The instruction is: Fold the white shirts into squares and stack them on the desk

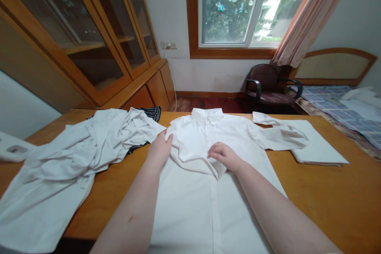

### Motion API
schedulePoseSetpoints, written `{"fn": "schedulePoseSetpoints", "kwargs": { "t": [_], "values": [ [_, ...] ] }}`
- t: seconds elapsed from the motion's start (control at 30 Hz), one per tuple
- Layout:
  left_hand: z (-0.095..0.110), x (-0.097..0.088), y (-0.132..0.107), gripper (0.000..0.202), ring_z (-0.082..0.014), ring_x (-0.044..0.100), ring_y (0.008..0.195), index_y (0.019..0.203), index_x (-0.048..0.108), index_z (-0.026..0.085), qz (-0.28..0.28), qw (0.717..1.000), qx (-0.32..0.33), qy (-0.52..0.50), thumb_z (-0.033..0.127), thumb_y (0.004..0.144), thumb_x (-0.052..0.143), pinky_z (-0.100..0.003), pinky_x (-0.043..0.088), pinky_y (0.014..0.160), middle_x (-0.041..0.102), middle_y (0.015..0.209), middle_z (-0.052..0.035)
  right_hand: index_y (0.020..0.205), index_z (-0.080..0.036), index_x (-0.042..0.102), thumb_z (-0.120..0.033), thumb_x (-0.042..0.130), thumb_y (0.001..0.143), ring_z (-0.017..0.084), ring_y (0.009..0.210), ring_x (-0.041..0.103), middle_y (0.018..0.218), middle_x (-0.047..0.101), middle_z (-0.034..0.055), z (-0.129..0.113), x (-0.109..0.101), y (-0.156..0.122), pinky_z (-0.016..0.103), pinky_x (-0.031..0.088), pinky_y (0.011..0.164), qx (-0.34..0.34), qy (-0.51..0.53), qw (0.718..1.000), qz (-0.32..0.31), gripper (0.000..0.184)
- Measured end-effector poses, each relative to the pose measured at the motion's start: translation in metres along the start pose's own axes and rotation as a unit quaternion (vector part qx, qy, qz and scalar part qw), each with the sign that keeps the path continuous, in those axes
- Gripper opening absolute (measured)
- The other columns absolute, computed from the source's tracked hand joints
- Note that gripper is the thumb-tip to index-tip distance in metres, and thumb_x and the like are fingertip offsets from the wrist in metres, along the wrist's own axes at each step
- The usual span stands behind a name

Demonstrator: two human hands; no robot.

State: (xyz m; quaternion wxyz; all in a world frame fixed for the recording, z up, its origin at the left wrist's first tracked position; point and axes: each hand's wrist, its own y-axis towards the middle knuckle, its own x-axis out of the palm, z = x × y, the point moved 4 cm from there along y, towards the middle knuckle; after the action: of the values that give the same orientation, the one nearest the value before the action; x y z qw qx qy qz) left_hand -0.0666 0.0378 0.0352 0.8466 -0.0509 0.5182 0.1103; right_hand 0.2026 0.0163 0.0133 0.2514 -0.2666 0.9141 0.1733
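Observation:
A white collared shirt [208, 190] lies front down on the wooden table [336, 198], collar away from me. Its left sleeve is folded across the back. My left hand [160, 149] rests at the shirt's left shoulder edge, fingers together and flat on the fold. My right hand [224, 154] lies on the folded sleeve near the middle of the shirt, fingers curled down onto the cloth. The shirt's right sleeve [279, 133] stretches out to the right over a folded white garment.
A heap of crumpled white clothes [74, 154] with a striped piece [151, 113] covers the table's left side. A folded white garment [315, 147] lies at the right. Behind the table stand a wooden cabinet [98, 47], a dark armchair [268, 85] and a bed [342, 103].

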Motion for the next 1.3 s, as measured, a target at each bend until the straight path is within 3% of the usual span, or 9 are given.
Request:
{"fn": "schedulePoseSetpoints", "kwargs": {
  "t": [0.13, 0.23, 0.33, 0.4, 0.53, 0.77, 0.97, 1.13, 1.3],
  "values": [
    [0.010, -0.002, -0.003, 0.046, -0.0242, 0.055, 0.114, 0.123, 0.058, 0.016, -0.004, 0.988, 0.088, -0.128, 0.039, 0.088, 0.039, -0.035, 0.041, 0.099, 0.062, 0.123, -0.0089, 0.077, -0.020, 0.074, -0.044, 0.044, 0.091, 0.017, 0.085, 0.060, 0.083, 0.070, 0.0060, 0.003, 0.001, 0.001, 0.031, 0.042, 0.086, 0.032, -0.043, 0.998, 0.034, 0.041],
    [0.016, 0.001, -0.007, 0.044, -0.0195, 0.053, 0.117, 0.120, 0.061, 0.020, -0.053, 0.966, 0.149, -0.203, 0.023, 0.083, 0.038, -0.030, 0.041, 0.100, 0.061, 0.125, -0.0022, 0.075, -0.019, 0.074, -0.042, 0.043, 0.091, 0.017, 0.082, 0.060, 0.081, 0.070, 0.0061, 0.003, 0.002, 0.002, 0.031, 0.043, 0.084, 0.045, -0.059, 0.996, 0.041, 0.041],
    [0.025, 0.010, -0.015, 0.053, -0.0179, 0.052, 0.120, 0.124, 0.059, 0.025, -0.126, 0.952, 0.204, -0.189, 0.013, 0.075, 0.044, -0.027, 0.041, 0.100, 0.058, 0.130, 0.0008, 0.075, -0.019, 0.074, -0.041, 0.042, 0.091, 0.017, 0.082, 0.060, 0.082, 0.070, 0.0068, 0.003, 0.002, 0.003, 0.030, 0.043, 0.083, 0.047, -0.055, 0.996, 0.041, 0.042],
    [0.030, 0.015, -0.018, 0.059, -0.0185, 0.047, 0.125, 0.133, 0.051, 0.025, -0.136, 0.954, 0.218, -0.153, 0.014, 0.074, 0.050, -0.027, 0.040, 0.100, 0.049, 0.139, -0.0009, 0.077, -0.019, 0.075, -0.042, 0.043, 0.091, 0.018, 0.084, 0.060, 0.084, 0.070, 0.0067, 0.003, 0.001, 0.002, 0.030, 0.043, 0.084, 0.045, -0.046, 0.997, 0.034, 0.042],
    [0.031, 0.021, -0.018, 0.071, -0.0238, 0.045, 0.127, 0.141, 0.038, 0.020, -0.089, 0.978, 0.172, -0.074, 0.025, 0.074, 0.061, -0.033, 0.040, 0.099, 0.044, 0.142, -0.0105, 0.084, -0.022, 0.075, -0.045, 0.044, 0.090, 0.018, 0.094, 0.059, 0.094, 0.070, 0.0050, 0.001, 0.001, 0.001, 0.032, 0.040, 0.091, 0.016, -0.035, 0.999, -0.021, 0.038],
    [0.024, 0.027, -0.008, 0.040, -0.0258, 0.060, 0.104, 0.118, 0.061, 0.022, -0.075, 0.987, 0.141, 0.035, 0.025, 0.078, 0.055, -0.032, 0.044, 0.085, 0.066, 0.111, -0.0106, 0.087, -0.023, 0.074, -0.052, 0.049, 0.086, 0.023, 0.099, 0.052, 0.107, 0.068, 0.0057, -0.032, 0.000, -0.006, 0.040, 0.031, 0.092, -0.043, -0.185, 0.980, -0.065, 0.037],
    [0.013, 0.013, 0.001, 0.038, -0.0250, 0.061, 0.099, 0.112, 0.063, 0.025, -0.025, 0.992, 0.094, 0.075, 0.016, 0.079, 0.046, -0.031, 0.045, 0.081, 0.067, 0.106, -0.0076, 0.070, -0.020, 0.065, -0.052, 0.059, 0.079, 0.020, 0.085, 0.053, 0.083, 0.068, 0.0059, -0.051, 0.012, -0.010, 0.036, 0.030, 0.085, -0.082, -0.242, 0.964, -0.080, 0.033],
    [-0.006, -0.008, 0.008, 0.041, -0.0282, 0.061, 0.096, 0.116, 0.060, 0.023, 0.058, 0.993, 0.021, 0.102, 0.014, 0.079, 0.044, -0.034, 0.046, 0.076, 0.066, 0.105, -0.0113, 0.055, -0.019, 0.051, -0.026, 0.051, 0.082, 0.013, 0.062, 0.047, 0.058, 0.054, -0.0008, -0.040, 0.011, -0.008, 0.032, 0.032, 0.082, -0.062, -0.235, 0.969, -0.054, 0.028],
    [-0.029, -0.019, 0.016, 0.046, -0.0312, 0.061, 0.096, 0.123, 0.056, 0.021, 0.113, 0.989, -0.042, 0.089, 0.013, 0.080, 0.040, -0.039, 0.047, 0.077, 0.065, 0.106, -0.0139, 0.059, -0.020, 0.047, -0.032, 0.047, 0.084, 0.011, 0.054, 0.040, 0.054, 0.044, -0.0048, -0.015, 0.002, -0.009, 0.025, 0.032, 0.059, 0.076, -0.105, 0.992, 0.001, 0.027]
  ]
}}
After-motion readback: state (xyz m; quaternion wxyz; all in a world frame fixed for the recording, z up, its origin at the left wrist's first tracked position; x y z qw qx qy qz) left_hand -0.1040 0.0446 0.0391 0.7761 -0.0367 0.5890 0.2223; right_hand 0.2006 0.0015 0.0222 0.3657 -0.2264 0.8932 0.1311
